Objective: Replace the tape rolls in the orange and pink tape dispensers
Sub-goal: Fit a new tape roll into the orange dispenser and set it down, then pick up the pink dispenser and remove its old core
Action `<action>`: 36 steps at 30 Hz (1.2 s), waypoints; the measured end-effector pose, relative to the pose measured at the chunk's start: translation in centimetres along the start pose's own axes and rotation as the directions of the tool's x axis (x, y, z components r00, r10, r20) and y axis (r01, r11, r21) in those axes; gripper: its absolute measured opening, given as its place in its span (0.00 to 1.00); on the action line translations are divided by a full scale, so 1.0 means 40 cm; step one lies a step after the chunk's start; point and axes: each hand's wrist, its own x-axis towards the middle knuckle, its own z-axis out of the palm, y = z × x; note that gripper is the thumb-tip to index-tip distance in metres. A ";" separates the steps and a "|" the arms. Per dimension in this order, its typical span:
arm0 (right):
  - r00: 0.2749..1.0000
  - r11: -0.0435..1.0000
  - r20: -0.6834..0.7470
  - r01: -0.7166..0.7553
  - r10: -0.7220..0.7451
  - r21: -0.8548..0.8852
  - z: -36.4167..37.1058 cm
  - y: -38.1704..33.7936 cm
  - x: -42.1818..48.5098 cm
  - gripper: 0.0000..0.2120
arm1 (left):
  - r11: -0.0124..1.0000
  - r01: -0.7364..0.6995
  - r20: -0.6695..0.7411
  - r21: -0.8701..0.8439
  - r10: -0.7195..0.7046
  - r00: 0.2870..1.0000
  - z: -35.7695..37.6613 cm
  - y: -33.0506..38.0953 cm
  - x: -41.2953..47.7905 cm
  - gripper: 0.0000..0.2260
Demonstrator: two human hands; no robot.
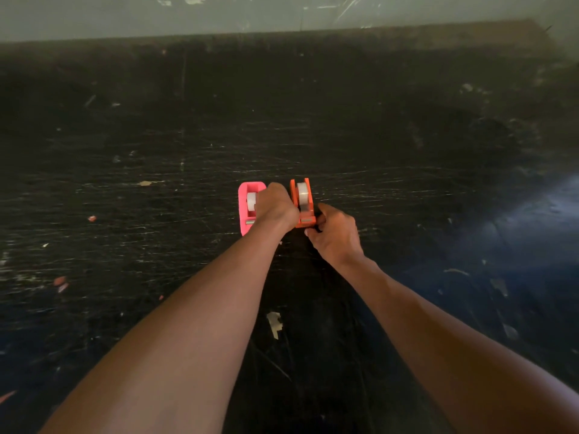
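Two tape dispensers stand side by side on a scratched black table (156,183). The pink dispenser (243,205) is on the left with a white tape roll (250,200) in it. The orange dispenser (305,214) is on the right and holds a clear tape roll (303,193). My left hand (275,206) sits between them, fingers curled against the orange dispenser's left side, and hides part of the pink one. My right hand (333,233) pinches at the orange dispenser's near, cutter end; what its fingertips hold is too small to tell.
The table's far edge (282,34) meets a pale wall. Small scraps lie about: a torn tape piece (275,322) near my forearms and reddish bits (60,281) at the left. A glare patch (548,208) shows on the right.
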 end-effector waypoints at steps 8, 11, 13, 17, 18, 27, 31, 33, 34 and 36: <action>0.988 0.991 -0.134 -0.065 0.080 0.116 -0.070 -0.030 -0.001 0.24 | 0.983 -0.038 -0.254 -0.179 -0.009 0.967 -0.133 -0.065 0.025 0.09; 0.990 0.990 -0.141 0.002 0.018 0.143 -0.071 -0.097 0.009 0.21 | 0.990 -0.022 -0.289 -0.139 -0.019 0.957 -0.166 -0.105 0.026 0.10; 0.992 0.988 -0.126 0.047 -0.028 0.149 -0.057 -0.144 0.011 0.19 | 0.995 -0.013 -0.256 -0.101 -0.014 0.967 -0.175 -0.123 0.017 0.15; 0.996 0.992 0.024 0.078 -0.080 0.096 0.000 -0.201 0.023 0.16 | 0.997 0.026 -0.103 -0.071 -0.033 0.994 -0.177 -0.151 0.011 0.28; 0.994 0.995 0.076 0.067 -0.073 0.078 0.017 -0.208 0.028 0.15 | 0.996 0.026 -0.069 -0.080 -0.032 0.997 -0.174 -0.159 0.014 0.31; 0.989 0.998 0.134 -0.067 0.065 0.011 0.088 -0.218 0.059 0.10 | 0.992 -0.020 0.051 -0.122 0.026 0.998 -0.132 -0.192 0.058 0.33; 0.989 0.998 0.136 -0.057 0.058 -0.015 0.088 -0.221 0.027 0.10 | 0.993 -0.027 0.013 -0.113 0.029 1.000 -0.131 -0.197 0.034 0.32; 0.989 0.999 0.140 -0.054 0.054 -0.004 0.074 -0.227 -0.014 0.13 | 0.991 -0.023 0.019 -0.129 0.025 0.999 -0.135 -0.205 -0.005 0.33; 0.988 0.999 0.143 -0.053 0.052 0.004 0.064 -0.230 -0.039 0.14 | 0.990 -0.023 0.018 -0.142 0.025 1.000 -0.138 -0.208 -0.030 0.33; 0.987 0.999 0.155 -0.052 0.049 0.013 0.045 -0.235 -0.097 0.16 | 0.985 -0.029 0.005 -0.169 0.030 1.000 -0.144 -0.219 -0.087 0.33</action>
